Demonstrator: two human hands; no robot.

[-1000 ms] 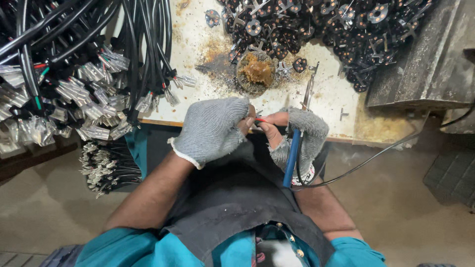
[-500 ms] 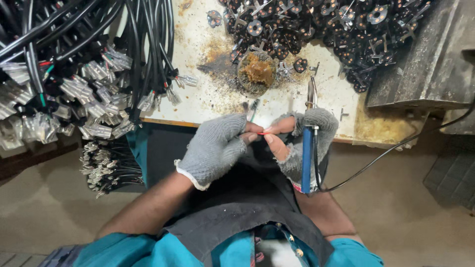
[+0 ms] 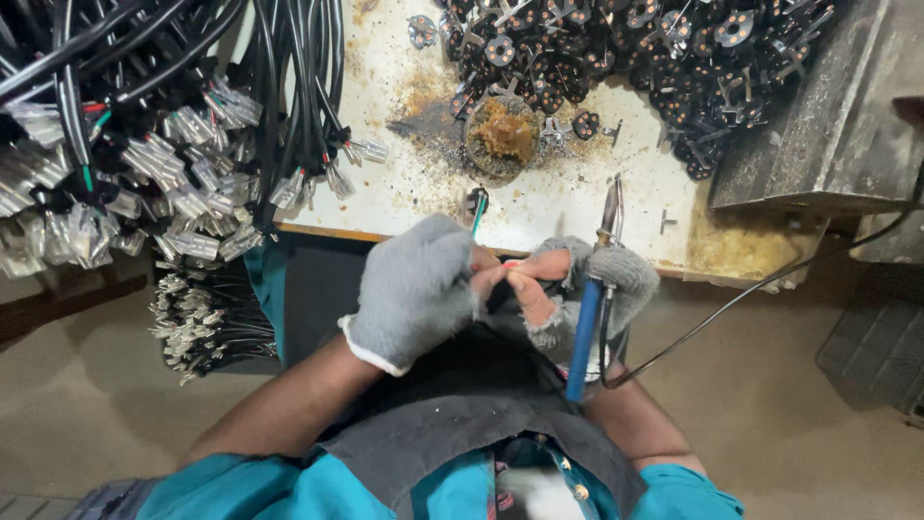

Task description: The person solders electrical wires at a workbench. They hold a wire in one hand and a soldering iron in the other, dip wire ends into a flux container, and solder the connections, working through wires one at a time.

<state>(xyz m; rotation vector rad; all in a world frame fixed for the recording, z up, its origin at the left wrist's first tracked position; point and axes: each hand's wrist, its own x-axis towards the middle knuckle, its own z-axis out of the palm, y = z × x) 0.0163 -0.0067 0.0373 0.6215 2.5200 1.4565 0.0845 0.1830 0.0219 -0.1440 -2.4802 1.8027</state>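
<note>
Blue-handled soldering iron (image 3: 589, 323) is gripped in the grey-gloved right hand (image 3: 587, 289), tip up at the bench edge. A thin green wire (image 3: 476, 214) is pinched by the grey-gloved left hand (image 3: 416, 289), fingertips meeting. Clear plastic-wrapped black cable ends (image 3: 183, 164) are heaped far left.

The right hand (image 3: 577, 289) swung the blue soldering iron (image 3: 589, 308) from slanted to upright, and both hands shifted slightly right.
</note>
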